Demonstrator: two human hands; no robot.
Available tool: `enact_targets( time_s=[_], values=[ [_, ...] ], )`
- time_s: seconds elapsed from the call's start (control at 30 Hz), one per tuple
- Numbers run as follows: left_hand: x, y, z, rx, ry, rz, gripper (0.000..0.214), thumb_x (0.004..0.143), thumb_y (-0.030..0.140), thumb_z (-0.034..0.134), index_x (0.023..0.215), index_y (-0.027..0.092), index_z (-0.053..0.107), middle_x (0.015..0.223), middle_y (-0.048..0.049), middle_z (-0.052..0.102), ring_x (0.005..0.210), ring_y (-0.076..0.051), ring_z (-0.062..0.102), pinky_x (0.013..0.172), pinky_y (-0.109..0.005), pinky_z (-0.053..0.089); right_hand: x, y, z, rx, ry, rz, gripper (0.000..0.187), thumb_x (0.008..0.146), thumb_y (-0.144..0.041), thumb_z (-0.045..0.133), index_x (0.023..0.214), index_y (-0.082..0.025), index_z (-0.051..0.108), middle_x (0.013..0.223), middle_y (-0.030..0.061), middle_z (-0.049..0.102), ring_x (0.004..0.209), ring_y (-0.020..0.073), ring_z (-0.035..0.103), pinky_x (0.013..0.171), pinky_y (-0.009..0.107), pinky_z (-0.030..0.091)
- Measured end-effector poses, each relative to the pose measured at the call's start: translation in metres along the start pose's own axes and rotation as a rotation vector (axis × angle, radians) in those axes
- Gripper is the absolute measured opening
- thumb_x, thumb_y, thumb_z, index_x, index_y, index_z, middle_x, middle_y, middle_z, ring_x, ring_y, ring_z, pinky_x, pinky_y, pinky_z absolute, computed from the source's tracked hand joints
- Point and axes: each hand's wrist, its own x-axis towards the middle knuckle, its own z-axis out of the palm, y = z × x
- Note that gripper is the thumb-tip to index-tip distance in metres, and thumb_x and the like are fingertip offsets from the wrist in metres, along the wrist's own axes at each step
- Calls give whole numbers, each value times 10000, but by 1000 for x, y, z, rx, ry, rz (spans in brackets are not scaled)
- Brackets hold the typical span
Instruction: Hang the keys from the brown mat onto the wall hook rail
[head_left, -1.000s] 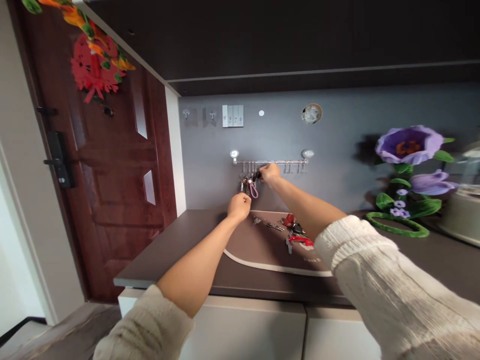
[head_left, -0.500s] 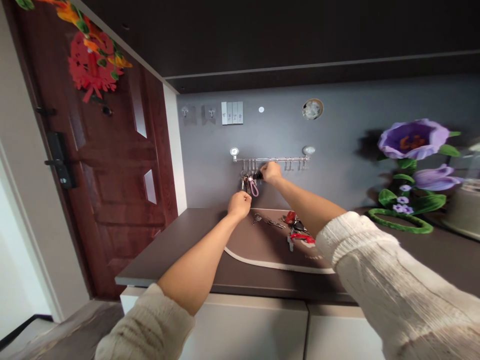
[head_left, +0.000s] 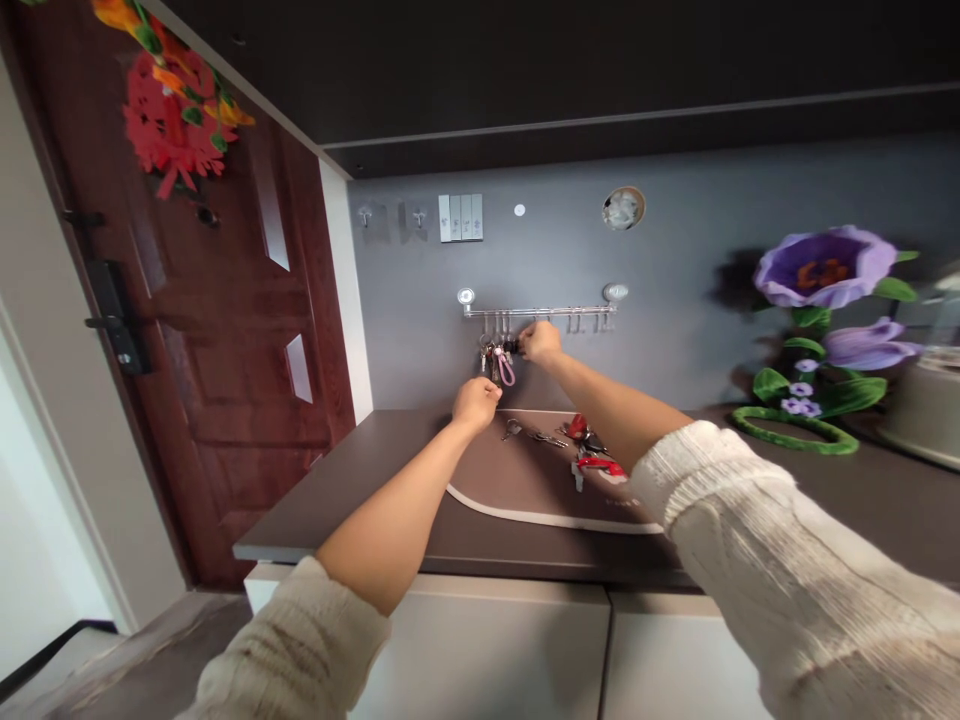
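Note:
My right hand (head_left: 541, 343) is just below the middle of a clear hook rail (head_left: 540, 313) on the wall. Its fingers are closed at a small dark bunch of keys (head_left: 513, 346), partly covered by the fingertips. Left of it, several keys (head_left: 486, 355) and a pink strap loop (head_left: 507, 368) hang from the rail's left hooks. My left hand (head_left: 477, 403), closed in a pinch, is under these hanging keys; what it grips, if anything, is hidden. On a brown mat (head_left: 495, 480) below lie loose keys (head_left: 549, 438) and a bunch with red parts (head_left: 600, 466).
A dark counter (head_left: 315, 490) carries the mat. Purple fabric flowers (head_left: 825, 270) on a green ring base (head_left: 795, 432) stand at the right. Overhead is a dark cabinet (head_left: 570, 70). A reddish door (head_left: 225, 380) is at the left, and switches (head_left: 460, 218) are above the rail.
The view has shifted slightly, so the scene sits a little higher. My right hand is slightly lower against the rail. My left hand stays closed below the hanging keys.

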Motion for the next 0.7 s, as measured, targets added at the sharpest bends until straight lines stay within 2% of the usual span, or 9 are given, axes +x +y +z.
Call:
enact_targets(
  time_s=[0.27, 0.43, 0.57, 0.7],
  values=[
    [-2, 1, -1, -8, -23, -33, 120, 715, 220, 557, 758, 135, 630, 669, -33, 622, 603, -104, 535, 606, -218, 384, -22, -9, -11, 285, -42, -25, 106, 701, -59, 513, 635, -103, 584, 579, 38, 588, 489, 88, 536, 504, 240, 490],
    [-7, 3, -1, 38, -56, -18, 108, 706, 211, 568, 745, 135, 634, 676, -31, 624, 601, -101, 524, 593, -215, 376, -41, -13, -21, 390, -95, -32, 114, 745, -67, 489, 662, -113, 551, 637, 33, 589, 502, 68, 530, 491, 218, 484],
    [-11, 5, -1, 115, -115, -1, 91, 698, 210, 577, 734, 148, 634, 680, -21, 623, 597, -100, 515, 583, -212, 364, -58, -6, -27, 460, -133, -40, 70, 774, -131, 506, 724, -120, 554, 675, 36, 606, 516, 62, 536, 495, 196, 468],
    [-15, 4, 0, 213, -172, 22, 114, 686, 246, 591, 745, 158, 633, 699, -19, 627, 608, -109, 517, 586, -218, 359, -79, 11, -28, 439, -164, -23, 95, 790, -169, 489, 757, -120, 563, 689, 49, 616, 529, 64, 530, 498, 178, 437]
  ],
)
